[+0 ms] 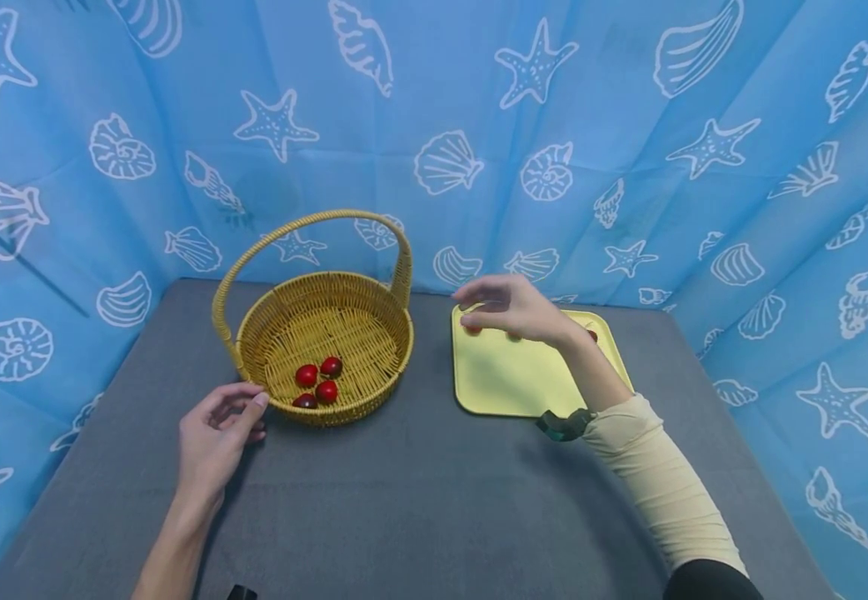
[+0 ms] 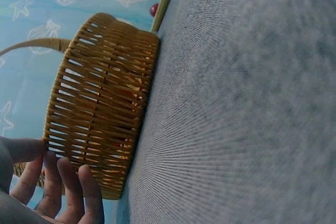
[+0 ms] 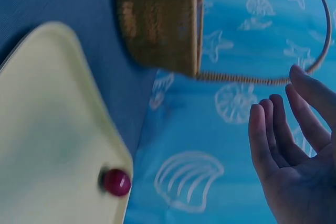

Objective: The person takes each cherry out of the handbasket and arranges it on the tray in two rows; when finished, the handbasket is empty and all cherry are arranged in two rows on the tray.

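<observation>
My left hand (image 1: 217, 429) pinches the near-left rim of a yellow wicker basket (image 1: 359, 406) between thumb and fingers; the left wrist view shows the fingertips (image 2: 65, 169) against its woven side. Several small glossy red fruits (image 1: 326, 392), which look like cherries, lie on the basket floor at the near side. Over the far part of a pale yellow tray (image 1: 505, 383) hovers my right hand (image 1: 516, 308), its fingers loosely bent with nothing between them. On the tray, a red fruit (image 3: 116, 182) sits by the edge; others are partly hidden under the right hand and forearm.
A tall arched handle (image 1: 314, 218) rises over the basket. Grey cloth (image 1: 419, 517) covers the table, with a gap between basket and tray. Behind and at both sides hangs a blue curtain (image 1: 404, 100) printed with shells and starfish.
</observation>
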